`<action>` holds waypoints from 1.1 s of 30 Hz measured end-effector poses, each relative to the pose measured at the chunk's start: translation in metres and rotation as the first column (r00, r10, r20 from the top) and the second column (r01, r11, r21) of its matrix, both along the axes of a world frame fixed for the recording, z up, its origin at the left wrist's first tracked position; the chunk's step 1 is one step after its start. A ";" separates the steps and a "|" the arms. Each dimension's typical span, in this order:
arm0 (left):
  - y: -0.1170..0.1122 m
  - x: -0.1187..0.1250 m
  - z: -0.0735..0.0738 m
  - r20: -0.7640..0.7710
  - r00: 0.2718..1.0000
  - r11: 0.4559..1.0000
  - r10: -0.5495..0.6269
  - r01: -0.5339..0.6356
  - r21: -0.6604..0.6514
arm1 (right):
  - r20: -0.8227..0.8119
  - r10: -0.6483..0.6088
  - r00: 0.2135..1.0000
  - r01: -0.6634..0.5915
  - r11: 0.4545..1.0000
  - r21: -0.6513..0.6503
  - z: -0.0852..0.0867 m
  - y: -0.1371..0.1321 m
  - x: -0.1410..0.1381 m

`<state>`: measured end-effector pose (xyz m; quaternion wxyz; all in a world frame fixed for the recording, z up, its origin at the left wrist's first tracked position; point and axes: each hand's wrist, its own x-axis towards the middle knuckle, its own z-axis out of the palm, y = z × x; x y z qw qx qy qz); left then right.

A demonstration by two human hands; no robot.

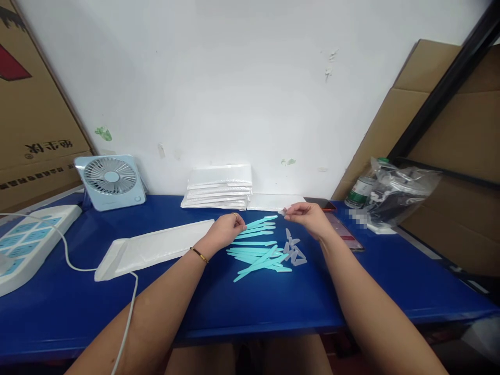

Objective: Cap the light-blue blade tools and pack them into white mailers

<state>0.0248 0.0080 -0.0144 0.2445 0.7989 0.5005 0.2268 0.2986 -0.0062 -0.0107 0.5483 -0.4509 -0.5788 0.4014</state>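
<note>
My left hand (pixel 225 230) pinches the handle end of a turquoise eyebrow razor (pixel 262 220), whose blade end points right. Across a small gap, my right hand (pixel 308 216) has thumb and forefinger closed on a small translucent blade cap (pixel 282 212). Below the left fingers, several more turquoise razors (pixel 258 261) lie on the blue table, some side by side and some crossed. To their right is a loose cluster of translucent caps (pixel 294 252). A white padded envelope (pixel 156 251) lies flat left of my left hand.
White padded envelopes (pixel 219 182) are stacked against the wall. A light blue fan (pixel 112 179) and a power strip (pixel 39 242) with a white cable stand left. Beyond my right hand lie a phone (pixel 346 233), a jar (pixel 361 191) and a plastic bag (pixel 402 187).
</note>
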 end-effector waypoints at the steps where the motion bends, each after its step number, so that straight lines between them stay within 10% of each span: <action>1: 0.000 0.000 0.000 0.004 1.000 1.000 -0.001 0.001 -0.003 | 0.027 0.007 1.000 -0.007 1.000 0.009 0.000 0.000 -0.002; 29: 0.002 0.002 -0.003 -0.029 0.995 0.994 -0.097 0.095 -0.047 | 0.273 0.148 0.950 -0.172 0.983 0.063 -0.006 -0.004 -0.020; 33: 0.000 0.001 -0.001 -0.144 0.990 0.996 -0.007 0.020 0.083 | 0.510 0.074 0.857 -0.139 0.986 0.090 -0.002 -0.002 0.000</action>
